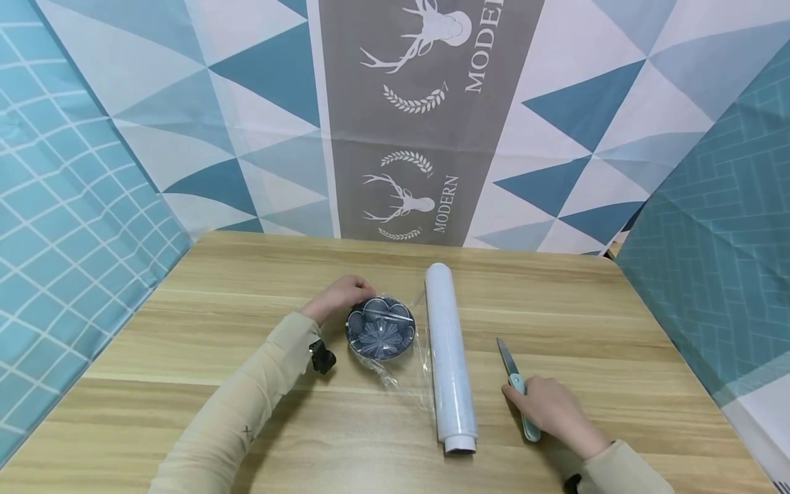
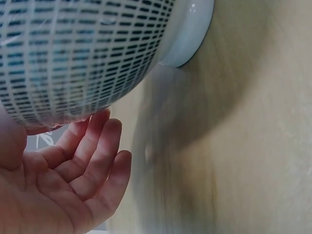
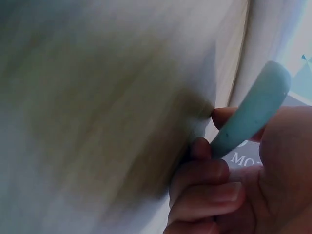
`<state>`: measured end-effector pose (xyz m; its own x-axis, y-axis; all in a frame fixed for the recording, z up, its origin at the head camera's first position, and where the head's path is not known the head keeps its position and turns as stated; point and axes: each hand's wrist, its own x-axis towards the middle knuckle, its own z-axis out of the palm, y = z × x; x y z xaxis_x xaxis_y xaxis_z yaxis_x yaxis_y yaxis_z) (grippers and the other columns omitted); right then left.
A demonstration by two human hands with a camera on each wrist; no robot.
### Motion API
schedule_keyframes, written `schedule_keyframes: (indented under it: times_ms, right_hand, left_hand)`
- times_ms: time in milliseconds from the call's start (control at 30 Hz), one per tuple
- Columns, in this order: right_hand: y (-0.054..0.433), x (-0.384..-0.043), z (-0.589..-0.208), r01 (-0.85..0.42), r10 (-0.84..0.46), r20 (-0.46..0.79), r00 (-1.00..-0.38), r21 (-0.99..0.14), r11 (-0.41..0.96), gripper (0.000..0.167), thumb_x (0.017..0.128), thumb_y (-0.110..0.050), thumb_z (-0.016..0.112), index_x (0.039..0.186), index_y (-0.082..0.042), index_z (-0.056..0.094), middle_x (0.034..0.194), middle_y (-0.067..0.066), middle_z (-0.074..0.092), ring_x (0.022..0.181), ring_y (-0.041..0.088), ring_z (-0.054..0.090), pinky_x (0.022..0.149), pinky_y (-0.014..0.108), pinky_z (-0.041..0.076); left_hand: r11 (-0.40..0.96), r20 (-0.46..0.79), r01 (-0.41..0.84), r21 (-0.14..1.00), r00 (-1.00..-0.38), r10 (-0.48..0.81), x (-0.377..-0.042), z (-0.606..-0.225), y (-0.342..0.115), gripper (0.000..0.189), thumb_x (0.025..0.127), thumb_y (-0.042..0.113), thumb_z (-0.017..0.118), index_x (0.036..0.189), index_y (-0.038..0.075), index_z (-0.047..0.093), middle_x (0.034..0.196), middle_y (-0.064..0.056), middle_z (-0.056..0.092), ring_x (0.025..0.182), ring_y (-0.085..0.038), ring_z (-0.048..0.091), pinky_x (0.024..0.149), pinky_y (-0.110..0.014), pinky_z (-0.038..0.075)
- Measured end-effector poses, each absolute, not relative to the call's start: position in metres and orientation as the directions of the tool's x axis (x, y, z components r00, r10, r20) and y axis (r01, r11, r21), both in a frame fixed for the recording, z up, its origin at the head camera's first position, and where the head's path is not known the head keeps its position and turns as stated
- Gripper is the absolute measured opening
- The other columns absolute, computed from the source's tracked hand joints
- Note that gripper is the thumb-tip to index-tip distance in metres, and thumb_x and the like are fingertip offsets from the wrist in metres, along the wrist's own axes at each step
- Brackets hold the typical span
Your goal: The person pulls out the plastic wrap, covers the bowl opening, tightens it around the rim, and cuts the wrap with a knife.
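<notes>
A dark patterned bowl (image 1: 380, 329) stands on the table with clear plastic wrap (image 1: 385, 376) over it and trailing below it. My left hand (image 1: 345, 293) is at the bowl's far left rim. In the left wrist view, the thumb and index finger pinch the rim of the wrapped bowl (image 2: 83, 53), and the other fingers curl loosely beneath. The index fingertip is hidden. On the right, my right hand (image 1: 552, 408) grips the light blue handle of a knife (image 1: 517, 383), its blade pointing away. The right wrist view shows the handle (image 3: 256, 109) between thumb and fingers.
A long roll of plastic wrap (image 1: 450, 357) lies between the bowl and the knife, pointing away from me. The wooden table (image 1: 247, 274) ends at patterned cloth walls (image 1: 395, 123) at the back and sides.
</notes>
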<state>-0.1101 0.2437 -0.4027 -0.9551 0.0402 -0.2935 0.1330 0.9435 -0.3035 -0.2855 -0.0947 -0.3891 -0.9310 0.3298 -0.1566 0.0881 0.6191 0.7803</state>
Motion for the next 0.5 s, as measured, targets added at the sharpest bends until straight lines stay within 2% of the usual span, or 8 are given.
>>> schedule_keyframes:
  times_ms: [233, 367, 500]
  right_hand:
    - [0.242, -0.111, -0.402, 0.123, 0.044, -0.287, -0.957, -0.265, 0.956, 0.049, 0.088, -0.046, 0.047, 0.053, -0.012, 0.045, 0.047, -0.001, 0.041, 0.042, 0.009, 0.034, 0.041, 0.021, 0.026]
    - [0.242, -0.111, -0.401, 0.114, 0.041, -0.277, -0.96, -0.252, 0.961, 0.051, 0.087, -0.049, 0.049, 0.052, -0.013, 0.042, 0.048, -0.002, 0.036, 0.044, 0.009, 0.031, 0.042, 0.021, 0.025]
    - [0.24, -0.113, -0.399, 0.125, 0.047, -0.272, -0.961, -0.274, 0.954, 0.057, 0.087, -0.058, 0.041, 0.056, -0.011, 0.046, 0.05, -0.002, 0.037, 0.044, 0.01, 0.031, 0.041, 0.022, 0.025]
  left_hand:
    - [0.607, -0.17, 0.055, 0.793, -0.936, 0.307, -0.284, -0.385, -0.095, 0.019, 0.088, 0.017, 0.053, 0.088, 0.0, 0.061, 0.07, 0.0, 0.052, 0.069, -0.014, 0.048, 0.065, -0.024, 0.041]
    - [0.6, -0.142, 0.047, 0.799, -0.954, 0.264, -0.285, -0.381, -0.092, 0.021, 0.088, 0.016, 0.053, 0.091, -0.003, 0.062, 0.073, -0.004, 0.057, 0.071, -0.016, 0.052, 0.068, -0.026, 0.044]
    - [0.599, -0.057, 0.099, 0.795, -0.97, 0.236, -0.286, -0.378, -0.089, 0.026, 0.089, 0.019, 0.051, 0.097, -0.003, 0.061, 0.084, -0.009, 0.062, 0.08, -0.019, 0.056, 0.075, -0.03, 0.046]
